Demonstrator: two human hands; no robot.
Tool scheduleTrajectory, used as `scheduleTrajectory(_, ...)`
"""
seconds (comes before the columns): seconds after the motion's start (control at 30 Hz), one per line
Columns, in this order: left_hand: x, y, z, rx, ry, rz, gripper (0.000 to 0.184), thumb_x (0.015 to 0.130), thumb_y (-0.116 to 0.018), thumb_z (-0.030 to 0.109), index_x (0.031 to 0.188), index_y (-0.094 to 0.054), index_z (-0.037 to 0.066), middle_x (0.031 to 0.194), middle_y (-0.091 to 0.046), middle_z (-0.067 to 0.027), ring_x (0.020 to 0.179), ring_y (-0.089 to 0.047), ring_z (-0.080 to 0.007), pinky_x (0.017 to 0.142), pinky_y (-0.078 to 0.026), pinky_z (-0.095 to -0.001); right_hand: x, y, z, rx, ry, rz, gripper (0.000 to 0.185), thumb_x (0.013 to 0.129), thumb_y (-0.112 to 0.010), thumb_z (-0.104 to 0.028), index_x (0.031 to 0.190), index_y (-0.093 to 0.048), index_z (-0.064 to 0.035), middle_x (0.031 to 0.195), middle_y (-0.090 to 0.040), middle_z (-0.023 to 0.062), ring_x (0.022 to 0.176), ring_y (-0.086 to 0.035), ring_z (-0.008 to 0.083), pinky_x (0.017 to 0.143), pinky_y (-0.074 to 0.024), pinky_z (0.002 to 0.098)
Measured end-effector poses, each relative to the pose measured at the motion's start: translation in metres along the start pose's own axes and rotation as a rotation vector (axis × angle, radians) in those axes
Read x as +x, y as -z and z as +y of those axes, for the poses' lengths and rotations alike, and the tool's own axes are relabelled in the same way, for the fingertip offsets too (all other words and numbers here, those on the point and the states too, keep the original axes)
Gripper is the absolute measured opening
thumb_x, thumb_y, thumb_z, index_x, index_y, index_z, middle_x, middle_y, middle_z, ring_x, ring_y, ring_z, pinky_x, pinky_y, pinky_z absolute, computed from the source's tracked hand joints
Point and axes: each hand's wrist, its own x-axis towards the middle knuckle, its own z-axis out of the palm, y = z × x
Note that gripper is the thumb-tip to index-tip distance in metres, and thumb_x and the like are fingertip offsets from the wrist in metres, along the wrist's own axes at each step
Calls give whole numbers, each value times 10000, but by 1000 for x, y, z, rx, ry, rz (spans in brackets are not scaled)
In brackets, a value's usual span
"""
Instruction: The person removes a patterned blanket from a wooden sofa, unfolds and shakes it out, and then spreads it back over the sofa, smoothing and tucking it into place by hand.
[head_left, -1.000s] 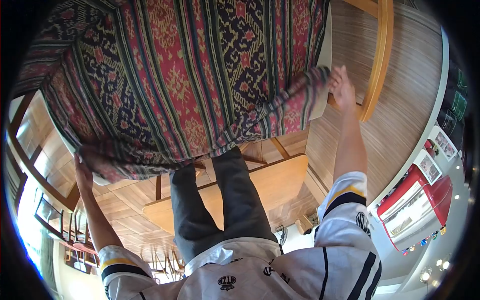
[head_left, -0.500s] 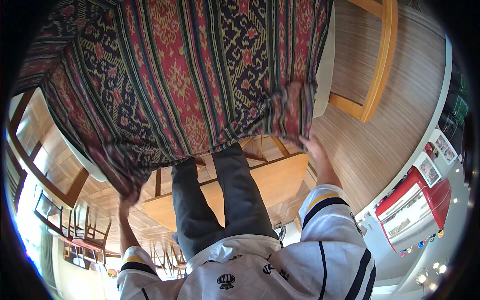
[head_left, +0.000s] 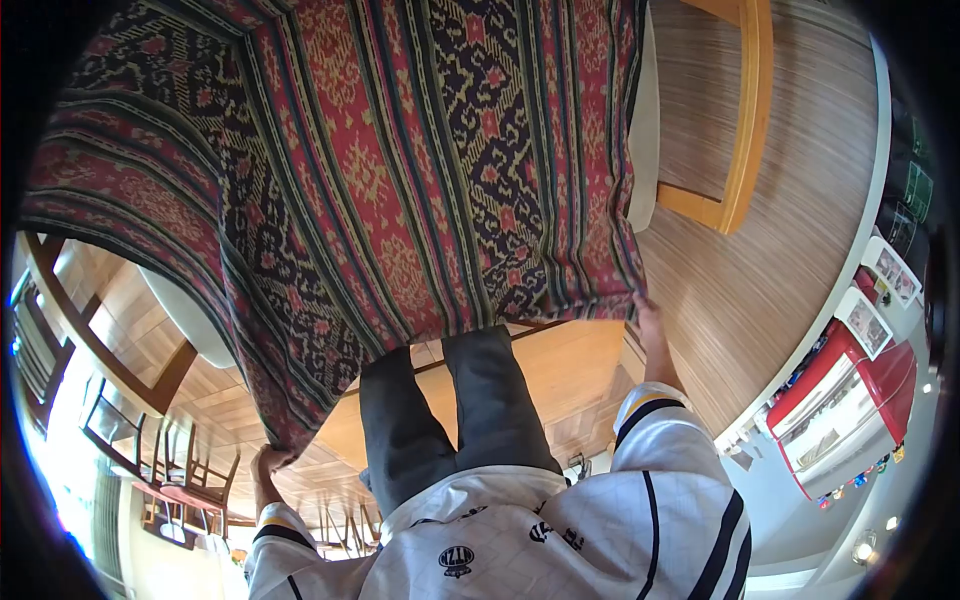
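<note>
A large striped cloth (head_left: pixel 400 170), patterned in red, black and cream, spreads over the upper part of the head view and hangs toward my legs. At the lower left, my left hand (head_left: pixel 268 460) is closed on one corner of it, pulling that corner to a point. My right hand (head_left: pixel 645 308) grips the cloth's other near corner at the right, close to the wood-grain surface. Between the two hands the near edge sags over my knees. Whatever lies beneath the cloth is mostly hidden.
A wooden chair frame (head_left: pixel 745 140) stands at the upper right against a wood-grain surface (head_left: pixel 810 240). Another wooden frame (head_left: pixel 150 385) is at the left, with chairs (head_left: pixel 195 480) beyond it. A wooden bench (head_left: pixel 580 360) is behind my legs. A red-and-white case (head_left: pixel 845 410) is at the far right.
My left hand has moved slightly down and outward with its corner. The near edge at the right has unfolded and spread, and the cloth at the left now drapes wider.
</note>
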Motion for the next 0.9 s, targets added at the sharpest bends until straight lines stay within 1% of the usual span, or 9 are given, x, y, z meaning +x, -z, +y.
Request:
scheduleTrajectory(0.07, 49, -14, -62, -718, -314, 178, 458, 730, -642, 358, 1047, -579, 32, 894, -617, -77, 839, -584, -157, 772, -467, -313, -26, -14, -49, 138, 246, 86, 394, 820, -576, -328, 1070, -553, -24, 921, -616, 69, 829, -597, 201, 727, -480, 329)
scheduleTrajectory(0.13, 47, 16, -68, -853, -404, 361, 415, 857, -535, 269, 1169, -476, 2, 1125, -509, -87, 988, -459, -106, 878, -348, -271, -56, -23, -109, 229, 319, 79, 422, 844, -550, -315, 1126, -515, -3, 1061, -566, 84, 941, -553, 185, 812, -444, 311)
scheduleTrajectory(0.27, -82, 116, 42, -1546, -758, 102, 401, 882, -494, 312, 1158, -485, 21, 1119, -540, -82, 1033, -494, -152, 910, -358, -286, -78, -36, -213, 369, 578, 0, 429, 870, -519, -303, 1123, -500, 43, 1058, -556, 55, 926, -510, 151, 807, -398, 275)
scheduleTrajectory(0.37, -107, 165, 61, -1626, -852, 77, 394, 872, -500, 332, 1153, -498, 56, 1133, -545, -57, 1045, -513, -180, 907, -397, -331, -92, -42, -281, 139, 691, 76, 393, 874, -505, -311, 1050, -546, 38, 989, -587, 81, 896, -528, 162, 789, -402, 285)
scheduleTrajectory(0.57, -125, 166, 49, -1418, -791, -12, 383, 872, -502, 321, 1141, -500, 48, 1099, -562, -74, 985, -550, -176, 869, -439, -337, -86, -12, -286, -643, 573, 196, 421, 825, -522, -389, 903, -587, 20, 793, -570, 250, 736, -562, 345, 693, -434, 376)
scheduleTrajectory(0.67, -77, 123, 2, -944, -479, 120, 369, 794, -602, 267, 1017, -570, -25, 938, -607, -70, 822, -567, -162, 737, -446, -270, -99, -8, -238, -1103, 685, 302, 424, 834, -475, -408, 898, -608, -11, 844, -594, 238, 809, -572, 395, 724, -450, 434)
scheduleTrajectory(0.7, -92, 109, 16, -906, -452, -52, 354, 776, -596, 225, 1009, -572, -41, 926, -605, -80, 807, -565, -161, 723, -445, -281, -106, -11, -218, -1217, 643, 382, 432, 835, -459, -419, 903, -615, -22, 862, -599, 234, 836, -570, 406, 736, -455, 449)
scheduleTrajectory(0.8, 30, 38, -50, -576, -319, 79, 433, 736, -604, 290, 1018, -587, -38, 902, -631, -127, 798, -587, -212, 719, -448, -322, -72, -11, -146, -1315, 393, 466, 454, 822, -459, -448, 911, -621, -33, 885, -605, 225, 867, -573, 396, 762, -464, 438)
scheduleTrajectory(0.9, 7, 16, -6, -45, -194, 387, 430, 732, -582, 345, 967, -608, -14, 912, -611, -228, 897, -585, -349, 766, -452, -419, -76, -35, -115, -1147, 278, 478, 446, 815, -467, -438, 904, -616, -28, 896, -605, 222, 869, -579, 380, 757, -466, 439)
